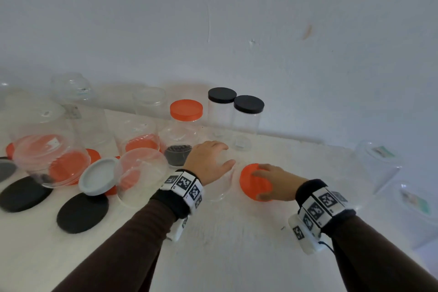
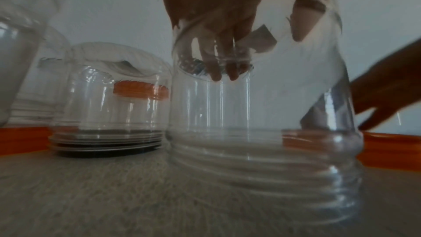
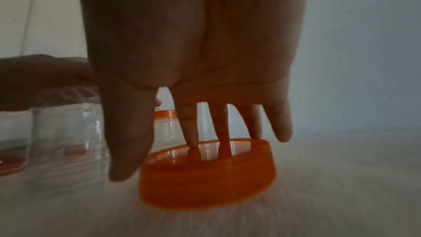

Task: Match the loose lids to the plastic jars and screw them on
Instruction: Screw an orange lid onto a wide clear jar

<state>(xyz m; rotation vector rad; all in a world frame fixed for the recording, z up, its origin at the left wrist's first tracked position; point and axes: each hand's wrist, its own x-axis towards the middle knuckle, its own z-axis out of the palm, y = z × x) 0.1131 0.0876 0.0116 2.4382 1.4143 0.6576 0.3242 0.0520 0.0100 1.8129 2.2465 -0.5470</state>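
A clear plastic jar (image 1: 220, 187) stands mouth-down on the white table (image 1: 237, 244). My left hand (image 1: 221, 156) grips its upturned base from above, fingers curled over the far side and thumb on the near side. In the left wrist view the jar (image 2: 262, 150) has its threaded neck on the table, and my left hand's fingers (image 2: 218, 57) show through the plastic. Just right of it lies an orange lid (image 1: 248, 185), hollow side up and slightly tilted. My right hand (image 1: 263, 185) holds this lid (image 3: 205, 186), fingers (image 3: 193, 143) dipped inside the rim and thumb (image 3: 127, 150) outside.
At the back stand an orange-capped jar (image 1: 186, 111) and two black-capped jars (image 1: 222, 95) (image 1: 248, 104). To the left are several upturned clear jars, orange lids, a grey lid (image 1: 98, 179) and two black lids (image 1: 23, 193) (image 1: 83, 212). Clear jars (image 1: 376, 166) lie at the right. A wall is close behind.
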